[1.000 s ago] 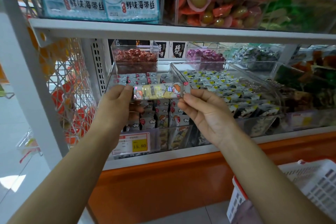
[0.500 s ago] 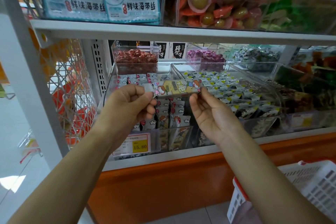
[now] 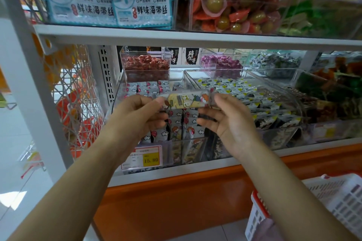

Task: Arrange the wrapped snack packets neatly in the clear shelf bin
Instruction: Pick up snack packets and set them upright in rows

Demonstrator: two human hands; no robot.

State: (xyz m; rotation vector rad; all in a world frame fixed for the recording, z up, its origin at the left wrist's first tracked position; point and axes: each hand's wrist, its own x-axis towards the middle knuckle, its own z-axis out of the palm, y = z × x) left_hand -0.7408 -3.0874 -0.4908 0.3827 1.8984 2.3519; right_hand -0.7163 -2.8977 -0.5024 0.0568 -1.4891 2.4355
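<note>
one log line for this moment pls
left hand: pinches packet left end | right hand: pinches right end | packet: level, over clear bin | status: not yet placed

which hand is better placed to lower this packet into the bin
Left, probably. The left hand pinches one end of the packet directly over the rows in the clear bin, while the right hand holds the other end nearer the neighbouring bin.
</note>
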